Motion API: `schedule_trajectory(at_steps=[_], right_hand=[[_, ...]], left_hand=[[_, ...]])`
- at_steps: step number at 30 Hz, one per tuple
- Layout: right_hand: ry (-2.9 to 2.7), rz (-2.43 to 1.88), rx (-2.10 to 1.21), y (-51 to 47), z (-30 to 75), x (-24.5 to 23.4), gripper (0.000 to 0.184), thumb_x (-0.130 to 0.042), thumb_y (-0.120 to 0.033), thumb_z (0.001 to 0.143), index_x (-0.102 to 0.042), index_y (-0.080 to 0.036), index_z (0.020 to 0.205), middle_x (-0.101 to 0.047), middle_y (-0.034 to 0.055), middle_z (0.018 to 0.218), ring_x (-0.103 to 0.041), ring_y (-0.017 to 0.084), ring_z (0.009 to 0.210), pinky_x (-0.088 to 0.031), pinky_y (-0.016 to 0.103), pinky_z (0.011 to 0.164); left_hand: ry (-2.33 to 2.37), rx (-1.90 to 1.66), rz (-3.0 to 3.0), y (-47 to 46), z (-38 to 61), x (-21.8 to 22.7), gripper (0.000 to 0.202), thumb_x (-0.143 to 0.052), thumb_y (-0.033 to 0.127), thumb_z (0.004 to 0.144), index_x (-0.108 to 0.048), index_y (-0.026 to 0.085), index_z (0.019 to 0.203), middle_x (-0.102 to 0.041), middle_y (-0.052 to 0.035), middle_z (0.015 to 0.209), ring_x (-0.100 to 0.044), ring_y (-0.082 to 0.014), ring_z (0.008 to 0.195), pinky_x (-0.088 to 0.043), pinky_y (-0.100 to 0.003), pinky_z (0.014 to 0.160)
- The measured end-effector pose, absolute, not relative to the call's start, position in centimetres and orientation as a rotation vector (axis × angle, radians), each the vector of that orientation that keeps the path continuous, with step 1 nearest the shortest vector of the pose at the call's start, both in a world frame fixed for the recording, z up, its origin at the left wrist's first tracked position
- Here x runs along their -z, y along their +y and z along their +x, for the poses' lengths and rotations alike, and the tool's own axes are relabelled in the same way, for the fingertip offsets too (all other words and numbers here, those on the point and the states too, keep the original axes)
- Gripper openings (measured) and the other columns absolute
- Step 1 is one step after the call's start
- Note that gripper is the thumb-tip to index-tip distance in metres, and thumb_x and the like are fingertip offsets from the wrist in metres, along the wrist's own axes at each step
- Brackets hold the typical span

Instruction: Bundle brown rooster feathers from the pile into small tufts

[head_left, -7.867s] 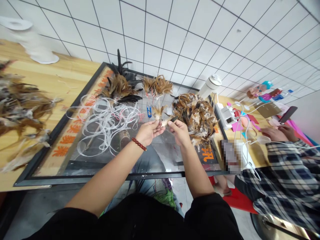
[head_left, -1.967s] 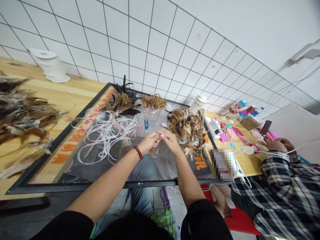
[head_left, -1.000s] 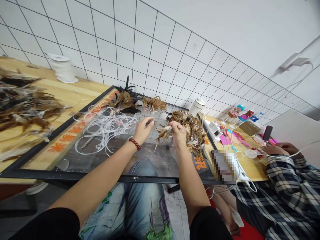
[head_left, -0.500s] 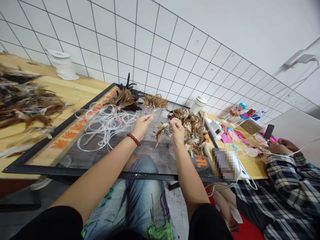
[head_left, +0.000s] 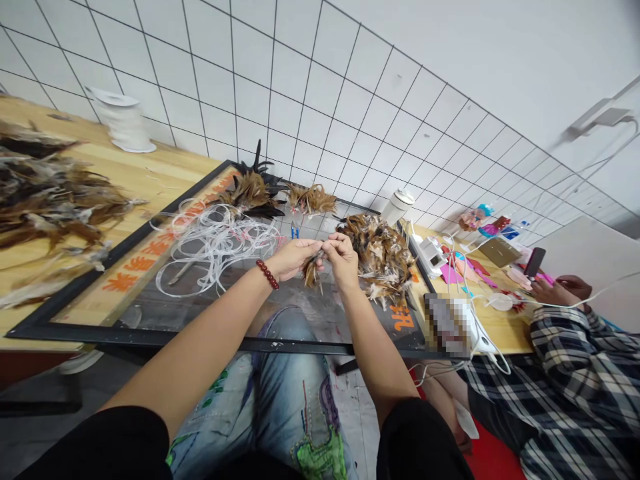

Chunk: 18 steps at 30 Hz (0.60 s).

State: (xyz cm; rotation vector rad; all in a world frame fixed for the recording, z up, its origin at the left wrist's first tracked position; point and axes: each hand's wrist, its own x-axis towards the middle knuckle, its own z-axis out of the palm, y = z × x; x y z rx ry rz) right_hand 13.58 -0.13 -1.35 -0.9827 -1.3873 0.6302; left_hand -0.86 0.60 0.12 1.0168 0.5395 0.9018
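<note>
**Feather bundle, two-hand pinch, over glass-topped table**

Small brown feather bundle [head_left: 311,275] sat between both hands, plumes hanging toward 6 o'clock. Left hand [head_left: 294,259] pinched it; right hand [head_left: 344,259] pinched its upper end, exact strands too small to tell. From there: loose feather pile [head_left: 383,250] at 3 o'clock, blue snips [head_left: 293,232] at 10, clear strip tangle [head_left: 215,250] at 9. Judgement: good handling likely meant a firm left pinch keeping quill ends gathered level, light right fingertip work, plumes uncrushed, strip loops kept clear.
</note>
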Motion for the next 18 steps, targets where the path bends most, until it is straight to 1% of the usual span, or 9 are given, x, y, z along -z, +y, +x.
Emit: schedule_trajectory(at_steps=[2, 5, 6, 8, 10, 12, 13, 15, 18], right_hand=[[-1.384, -0.977, -0.619, -0.1, 13.4, 1.4, 0.019, -0.067, -0.037, 0.075, -0.070, -0.019, 0.070, -0.055, 0.0056, 0.095, -0.052, 0.017, 0.104, -0.043, 0.031, 0.093], [-1.340, -1.021, -0.675, 0.2, 13.2, 1.8, 0.023, -0.065, -0.041, 0.074, -0.069, -0.018, 0.071, -0.055, 0.0066, 0.101, -0.054, 0.017, 0.099, -0.047, 0.028, 0.081], [-1.336, -1.033, -0.701, 0.4, 13.2, 2.0, 0.024, -0.065, -0.041, 0.074, -0.068, -0.018, 0.069, -0.056, 0.0067, 0.100, -0.055, 0.017, 0.099, -0.047, 0.027, 0.077], [-1.334, -1.055, -0.745, 0.9, 13.5, 2.3, 0.024, -0.065, -0.040, 0.073, -0.067, -0.018, 0.067, -0.059, 0.0059, 0.094, -0.055, 0.017, 0.097, -0.047, 0.027, 0.075], [-1.335, -1.135, -0.773, 1.2, 14.2, 2.3, 0.019, -0.066, -0.036, 0.072, -0.067, -0.018, 0.071, -0.061, 0.0040, 0.085, -0.057, 0.016, 0.087, -0.046, 0.028, 0.075], [-1.424, -1.275, -0.781, 1.0, 15.1, 2.0, 0.015, -0.068, -0.030, 0.070, -0.069, -0.017, 0.078, -0.062, 0.0024, 0.078, -0.055, 0.014, 0.073, -0.045, 0.029, 0.073], [-1.534, -1.322, -0.790, 0.7, 15.5, 1.7, 0.015, -0.069, -0.026, 0.069, -0.070, -0.016, 0.080, -0.062, 0.0020, 0.077, -0.054, 0.013, 0.070, -0.045, 0.029, 0.072], [-1.858, -1.279, -0.831, -0.1, 16.0, 0.9, 0.015, -0.070, -0.019, 0.067, -0.072, -0.017, 0.082, -0.063, 0.0026, 0.083, -0.054, 0.014, 0.075, -0.044, 0.030, 0.077], [-2.301, -1.002, -0.958, -1.4, 15.8, -0.1, 0.023, -0.071, -0.015, 0.068, -0.074, -0.022, 0.090, -0.061, 0.0028, 0.096, -0.055, 0.015, 0.093, -0.040, 0.031, 0.090]], left_hand=[[0.533, -0.856, 0.992, 0.6, -1.2, -0.4, 0.026, -0.075, 0.034, 0.068, -0.064, 0.010, 0.070, -0.057, -0.0019, 0.062, -0.051, -0.0078, 0.050, -0.047, -0.023, 0.053], [0.618, -0.813, 1.034, 0.7, -1.3, -0.6, 0.022, -0.073, 0.025, 0.070, -0.060, 0.010, 0.060, -0.051, -0.0001, 0.057, -0.041, -0.0040, 0.045, -0.039, -0.017, 0.045], [0.671, -0.821, 1.065, 0.8, -1.2, -0.5, 0.020, -0.071, 0.022, 0.071, -0.060, 0.010, 0.059, -0.050, 0.0002, 0.056, -0.039, -0.0034, 0.043, -0.035, -0.016, 0.042], [0.799, -0.898, 1.121, 1.0, -1.0, -0.3, 0.019, -0.066, 0.017, 0.074, -0.060, 0.010, 0.057, -0.048, 0.0004, 0.053, -0.035, -0.0032, 0.042, -0.028, -0.015, 0.039], [0.935, -1.036, 1.128, 1.3, -0.9, 0.0, 0.019, -0.060, 0.014, 0.077, -0.061, 0.010, 0.058, -0.045, 0.0009, 0.051, -0.034, -0.0037, 0.041, -0.024, -0.015, 0.037], [1.023, -1.184, 1.061, 1.7, -1.0, 0.2, 0.021, -0.055, 0.014, 0.079, -0.060, 0.011, 0.060, -0.043, 0.0016, 0.051, -0.034, -0.0040, 0.041, -0.023, -0.015, 0.037], [1.036, -1.245, 1.009, 1.9, -1.1, 0.3, 0.021, -0.052, 0.013, 0.080, -0.059, 0.011, 0.060, -0.042, 0.0021, 0.052, -0.033, -0.0038, 0.041, -0.023, -0.015, 0.037], [1.015, -1.315, 0.912, 2.3, -1.4, 0.4, 0.021, -0.049, 0.012, 0.081, -0.057, 0.011, 0.062, -0.042, 0.0027, 0.052, -0.030, -0.0033, 0.040, -0.023, -0.015, 0.037], [0.966, -1.347, 0.822, 2.5, -1.7, 0.3, 0.019, -0.048, 0.012, 0.081, -0.055, 0.012, 0.063, -0.042, 0.0032, 0.053, -0.028, -0.0027, 0.038, -0.022, -0.015, 0.036]])
